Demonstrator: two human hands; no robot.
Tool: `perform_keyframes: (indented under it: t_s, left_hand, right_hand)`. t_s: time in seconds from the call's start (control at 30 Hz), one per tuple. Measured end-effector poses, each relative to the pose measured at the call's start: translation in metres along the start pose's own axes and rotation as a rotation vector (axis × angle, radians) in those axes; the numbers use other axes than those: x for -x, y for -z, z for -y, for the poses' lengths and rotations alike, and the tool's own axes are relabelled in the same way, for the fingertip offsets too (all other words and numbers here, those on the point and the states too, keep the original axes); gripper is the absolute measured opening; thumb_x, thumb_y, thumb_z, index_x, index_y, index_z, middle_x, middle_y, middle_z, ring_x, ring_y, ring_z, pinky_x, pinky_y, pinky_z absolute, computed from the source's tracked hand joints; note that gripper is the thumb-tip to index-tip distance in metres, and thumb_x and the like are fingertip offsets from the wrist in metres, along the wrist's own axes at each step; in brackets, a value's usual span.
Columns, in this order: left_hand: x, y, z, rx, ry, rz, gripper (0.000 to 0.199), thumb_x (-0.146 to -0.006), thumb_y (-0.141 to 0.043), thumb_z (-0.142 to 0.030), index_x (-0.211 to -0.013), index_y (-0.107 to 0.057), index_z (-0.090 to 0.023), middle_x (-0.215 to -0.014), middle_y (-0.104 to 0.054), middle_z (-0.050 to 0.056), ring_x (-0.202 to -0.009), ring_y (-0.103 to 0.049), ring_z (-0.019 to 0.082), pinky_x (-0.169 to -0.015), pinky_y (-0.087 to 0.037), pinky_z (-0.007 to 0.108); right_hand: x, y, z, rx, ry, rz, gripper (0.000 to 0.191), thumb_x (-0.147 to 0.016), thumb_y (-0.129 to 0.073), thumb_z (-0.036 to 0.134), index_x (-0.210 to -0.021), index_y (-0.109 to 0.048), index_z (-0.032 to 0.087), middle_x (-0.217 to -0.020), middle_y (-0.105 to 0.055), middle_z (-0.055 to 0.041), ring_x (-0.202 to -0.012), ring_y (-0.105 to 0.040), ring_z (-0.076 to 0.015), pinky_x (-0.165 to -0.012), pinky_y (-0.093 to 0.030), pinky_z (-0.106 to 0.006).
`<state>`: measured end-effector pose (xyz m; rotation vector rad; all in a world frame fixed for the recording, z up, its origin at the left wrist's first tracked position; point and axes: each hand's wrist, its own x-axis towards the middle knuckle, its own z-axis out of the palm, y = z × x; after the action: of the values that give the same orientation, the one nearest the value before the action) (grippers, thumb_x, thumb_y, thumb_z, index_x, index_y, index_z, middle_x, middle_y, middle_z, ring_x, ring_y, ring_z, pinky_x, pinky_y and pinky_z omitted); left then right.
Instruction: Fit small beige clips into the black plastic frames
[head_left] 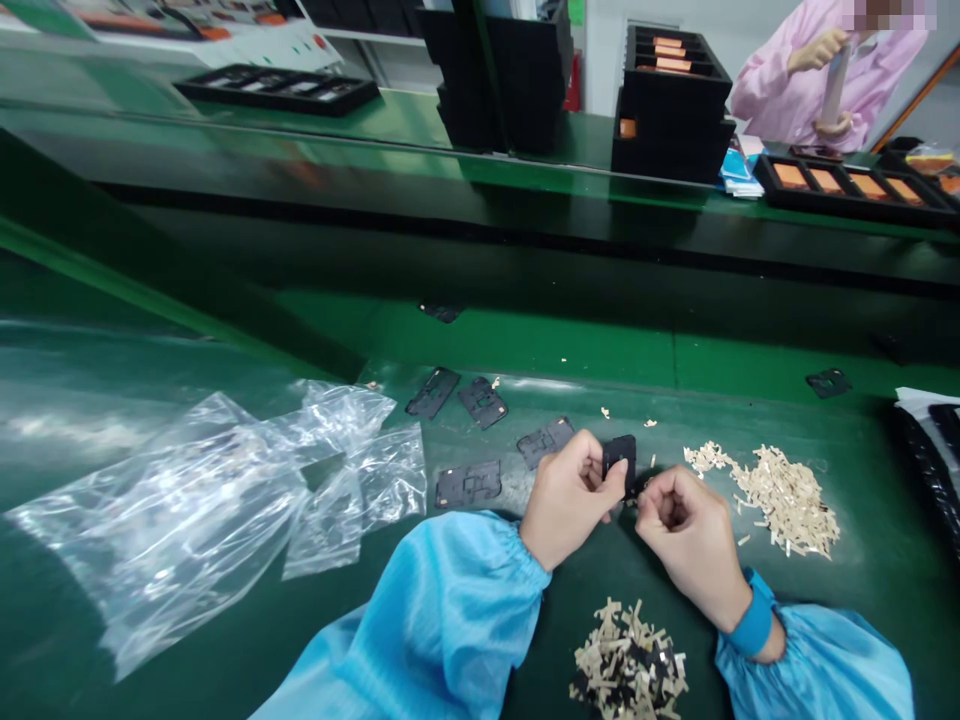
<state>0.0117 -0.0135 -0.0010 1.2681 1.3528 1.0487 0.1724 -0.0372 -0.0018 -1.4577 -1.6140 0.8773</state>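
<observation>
One thin, black, rounded-corner plate (621, 460) | left grip (571, 492): clamped on plate | right grip (688, 535): pinched together

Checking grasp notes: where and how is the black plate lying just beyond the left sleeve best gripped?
The black plate is likely best pinched across its long edges, fingertips coming from above: it looks thin and lies flat, and the clear plastic bag sits close to its left end.

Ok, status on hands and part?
Left hand gripping black plate. Right hand pinched alongside, contents unclear. Pale strips piled right, clear of both hands.
</observation>
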Motion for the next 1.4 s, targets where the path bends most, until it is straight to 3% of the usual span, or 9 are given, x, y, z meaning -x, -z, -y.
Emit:
perform_keyframes:
  t_s: [0.37, 1.4]
  left_hand:
    - [-0.001, 0.0, -0.001, 0.011, -0.019, 0.007, 0.031, -0.084, -0.064, -0.033, -0.07, -0.038, -0.024, -0.046, -0.052, -0.009, -0.035, -0.053, 0.009, -0.038, -0.036, 0.017]
    - [-0.002, 0.003, 0.002, 0.136, 0.055, 0.077, 0.035, -0.083, -0.069, -0.042, -0.073, -0.041, -0.024, -0.049, -0.058, -0.007, -0.037, -0.057, 0.011, -0.039, -0.04, 0.019]
  right_hand:
    - [0.003, 0.001, -0.008, -0.057, -0.059, 0.064, 0.013, -0.085, -0.063, 0.021, -0.072, -0.06, 0.021, -0.063, -0.054, 0.0012, -0.054, -0.045, -0.0124, -0.05, -0.036, -0.026]
    - [-0.003, 0.005, -0.007, -0.223, -0.21, 0.095, 0.006, -0.08, -0.066, 0.023, -0.075, -0.063, 0.019, -0.064, -0.057, 0.0032, -0.054, -0.046, -0.0112, -0.051, -0.037, -0.024]
